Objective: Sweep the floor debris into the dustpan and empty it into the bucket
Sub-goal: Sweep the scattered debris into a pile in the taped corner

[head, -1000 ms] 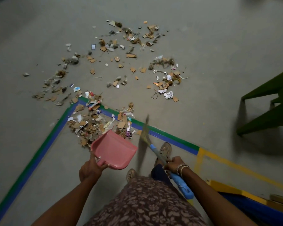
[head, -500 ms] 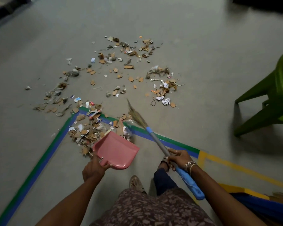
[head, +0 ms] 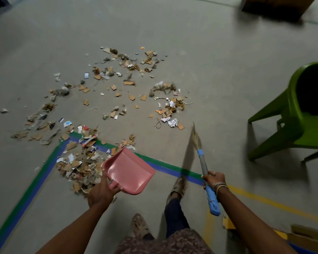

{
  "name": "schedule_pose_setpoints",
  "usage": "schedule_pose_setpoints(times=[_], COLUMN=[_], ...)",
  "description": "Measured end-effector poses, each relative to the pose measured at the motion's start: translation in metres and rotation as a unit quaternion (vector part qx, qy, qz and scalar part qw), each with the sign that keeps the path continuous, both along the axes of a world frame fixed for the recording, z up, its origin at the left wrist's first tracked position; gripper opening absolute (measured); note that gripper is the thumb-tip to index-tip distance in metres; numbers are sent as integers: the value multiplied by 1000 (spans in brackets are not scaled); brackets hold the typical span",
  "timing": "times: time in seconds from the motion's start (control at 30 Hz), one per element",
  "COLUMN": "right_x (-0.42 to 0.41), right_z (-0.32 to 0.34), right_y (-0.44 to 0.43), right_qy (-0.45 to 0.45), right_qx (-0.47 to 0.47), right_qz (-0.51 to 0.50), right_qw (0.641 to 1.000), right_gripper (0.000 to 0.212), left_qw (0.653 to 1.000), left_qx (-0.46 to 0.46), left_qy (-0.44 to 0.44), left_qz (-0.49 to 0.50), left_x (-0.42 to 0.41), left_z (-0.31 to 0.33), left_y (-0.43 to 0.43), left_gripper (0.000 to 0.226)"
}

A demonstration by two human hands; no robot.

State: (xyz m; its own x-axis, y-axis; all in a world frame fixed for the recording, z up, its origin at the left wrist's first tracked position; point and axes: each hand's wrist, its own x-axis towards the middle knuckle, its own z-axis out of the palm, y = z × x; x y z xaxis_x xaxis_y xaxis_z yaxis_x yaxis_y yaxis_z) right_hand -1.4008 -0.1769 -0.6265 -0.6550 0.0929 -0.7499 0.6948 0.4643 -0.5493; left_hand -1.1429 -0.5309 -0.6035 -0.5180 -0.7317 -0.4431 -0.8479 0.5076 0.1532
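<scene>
My left hand (head: 101, 194) grips the handle of a pink dustpan (head: 129, 170), held low with its mouth toward a heap of debris (head: 79, 165) of cardboard scraps and paper at the taped corner. In my right hand (head: 212, 178) is a small broom (head: 203, 165) with a blue handle; its bristle tip (head: 195, 136) points away, right of the dustpan and just below the nearest scattered scraps. More debris (head: 128, 83) is spread widely over the grey floor ahead. No bucket is visible.
A green plastic chair (head: 299, 114) stands at the right. Green and blue floor tape (head: 44, 173) forms a corner under the heap; yellow tape (head: 264, 200) runs right. My sandalled feet (head: 178, 186) are below the dustpan. A dark box (head: 275, 6) sits at the far top right.
The broom has swung from the heap beside the dustpan out to the right, its tip now near the right-hand scraps. The dustpan stays by the heap. The view has tilted up.
</scene>
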Motion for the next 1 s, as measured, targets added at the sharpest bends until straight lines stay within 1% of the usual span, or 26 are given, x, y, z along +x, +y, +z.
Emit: schedule_pose_setpoints(times=[0.1, 0.2, 0.23, 0.27, 0.37, 0.47, 0.53, 0.63, 0.7, 0.8, 0.87, 1.0], right_x=[-53, -117, -135, -148, -175, -189, -195, -199, -198, -201, -205, -229], right_z=[-29, -96, -104, -104, -76, -65, -57, -37, -24, -10, -3, -7], right_y=[2, 8, 3, -7, -47, -75, -84, -83, -72, -50, -38, -33], right_qy=[-11, -22, -22, -25, -32, -45, -62, -79, -79, -49, -28, 4], right_qx=[23, 23, 29, 37, 26, 12, -1, -52, -75, -86, -64, 4], right_qz=[17, 54, 71, 82, 139, 211, 253, 294, 301, 295, 290, 245], right_qw=[1000, 998, 997, 996, 989, 976, 965, 951, 947, 950, 955, 970], right_gripper=[31, 50, 57, 60, 50, 55, 56, 54, 55, 56, 57, 62], left_qw=[1000, 1000, 1000, 1000, 999, 999, 999, 999, 998, 998, 998, 998], left_qx=[0, 1, 0, -2, -11, -14, -8, -7, -7, -2, -1, -2], left_qy=[-8, -19, -22, -23, -28, -48, -46, -45, -55, -54, -57, -49], left_qz=[-1, 5, 11, 16, 25, 17, 20, 30, 27, 31, 34, 40], left_x=[-30, -62, -73, -84, -120, -153, -170, -185, -192, -206, -216, -237], left_z=[-2, -6, -5, -5, 1, 7, 7, 3, -1, -2, -3, -7], left_y=[0, -1, 1, 3, 10, 13, 15, 14, 13, 14, 13, 14], left_gripper=[111, 110, 109, 109, 112, 112, 110, 111, 110, 110, 111, 115])
